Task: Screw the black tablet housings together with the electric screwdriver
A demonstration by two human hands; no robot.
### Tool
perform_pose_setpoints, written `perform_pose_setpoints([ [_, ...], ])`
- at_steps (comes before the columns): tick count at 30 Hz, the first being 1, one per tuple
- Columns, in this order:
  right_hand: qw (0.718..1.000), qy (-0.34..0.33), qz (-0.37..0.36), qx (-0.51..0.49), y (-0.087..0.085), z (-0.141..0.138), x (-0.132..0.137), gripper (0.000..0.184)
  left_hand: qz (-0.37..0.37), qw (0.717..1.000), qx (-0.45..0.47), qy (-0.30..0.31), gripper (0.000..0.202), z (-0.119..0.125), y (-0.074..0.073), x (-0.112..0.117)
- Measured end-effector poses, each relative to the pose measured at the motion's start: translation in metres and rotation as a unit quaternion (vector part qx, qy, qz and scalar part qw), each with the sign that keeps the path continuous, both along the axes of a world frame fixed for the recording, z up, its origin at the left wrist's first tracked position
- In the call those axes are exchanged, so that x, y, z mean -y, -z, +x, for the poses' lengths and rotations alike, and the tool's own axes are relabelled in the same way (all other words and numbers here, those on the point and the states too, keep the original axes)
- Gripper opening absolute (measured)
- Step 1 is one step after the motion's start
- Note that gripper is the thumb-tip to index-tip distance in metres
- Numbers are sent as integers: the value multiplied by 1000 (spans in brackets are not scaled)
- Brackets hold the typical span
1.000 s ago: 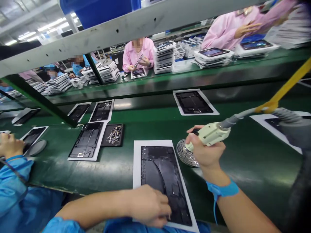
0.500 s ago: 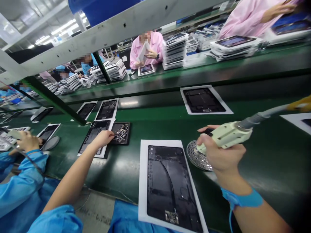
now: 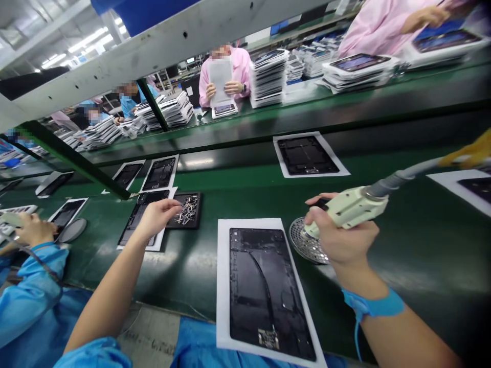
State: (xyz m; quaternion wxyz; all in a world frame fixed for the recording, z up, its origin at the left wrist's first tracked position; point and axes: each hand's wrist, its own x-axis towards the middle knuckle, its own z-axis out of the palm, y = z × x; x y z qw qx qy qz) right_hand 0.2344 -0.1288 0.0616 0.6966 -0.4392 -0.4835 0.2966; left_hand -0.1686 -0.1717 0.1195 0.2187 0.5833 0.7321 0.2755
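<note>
Just left of the black open-backed tablet shell [image 3: 264, 291] on its white sheet, the left hand [image 3: 159, 214] pinches its fingertips at a black tray of small silver screws [image 3: 186, 209]; whether it grips one is unclear. Right of the shell, the right hand [image 3: 341, 237] wraps a pale green electric screwdriver [image 3: 355, 207], hiding its tip over a round perforated metal disc [image 3: 307, 245].

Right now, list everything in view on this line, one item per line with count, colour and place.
tablet back panel: one, black, on white sheet, near centre
screw tray: one, black, holding silvery screws, left of centre
perforated disc: one, silver, under the screwdriver tip
other panels: several, black, on white sheets across the belt
conveyor belt: one, green
stacked tablets: many, grey, far bench
co-workers: several, blue or pink coats
left hand: pinching at the tray's edge
right hand: gripping cream electric screwdriver
</note>
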Motion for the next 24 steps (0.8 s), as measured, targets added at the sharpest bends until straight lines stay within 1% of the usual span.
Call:
perform_pose_setpoints([
  [2, 1000, -3, 0, 3, 1, 0, 0, 18, 15, 997, 68, 35, 43, 28, 14, 0],
  [5, 1000, -7, -4, 11, 2, 1, -1, 17, 8, 986, 148, 76, 40, 70, 47, -3],
  [7, 1000, -9, -7, 8, 2, 1, 0, 17, -7, 979, 177, 99, 39, 90, 67, -3],
  [9, 1000, -10, -9, 0, 0, 0, 0, 17, -15, 976, 174, 129, 37, 101, 81, -2],
  [11, 1000, -12, -9, -4, -2, -1, 1, 17, 6, 977, 131, 166, 31, 107, 88, -1],
  [13, 1000, -11, -12, -2, -4, -2, 2, 17, 60, 976, 63, 197, 27, 109, 91, 0],
  [16, 1000, -12, -16, 11, -5, -3, 3, 16, 133, 963, -20, 232, 28, 110, 94, 0],
  [20, 1000, -18, -7, 10, -2, -1, 2, 15, 155, 949, -60, 267, 26, 112, 102, -1],
  [24, 1000, -18, 2, 12, 0, 0, 1, 17, 183, 937, -130, 267, 27, 113, 112, -2],
])
